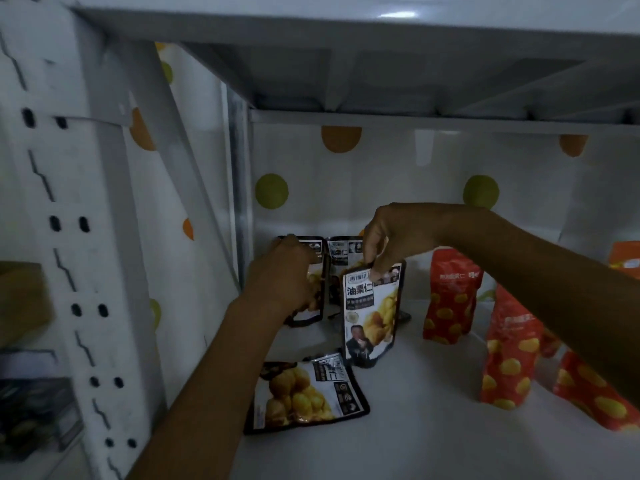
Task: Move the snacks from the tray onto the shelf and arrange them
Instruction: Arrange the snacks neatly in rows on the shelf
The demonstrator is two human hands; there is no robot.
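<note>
right hand [384,244]: pinching top of pouch [372,317] upright on shelf [433,393] just below | left hand [284,275]: curled round rear pouch [311,245] | handling: likely light, limp, slick film — best held at stiff top seal

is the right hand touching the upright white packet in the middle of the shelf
Touching. The head view shows the right hand pinching the top edge of the upright white packet, with no gap between them.
</note>
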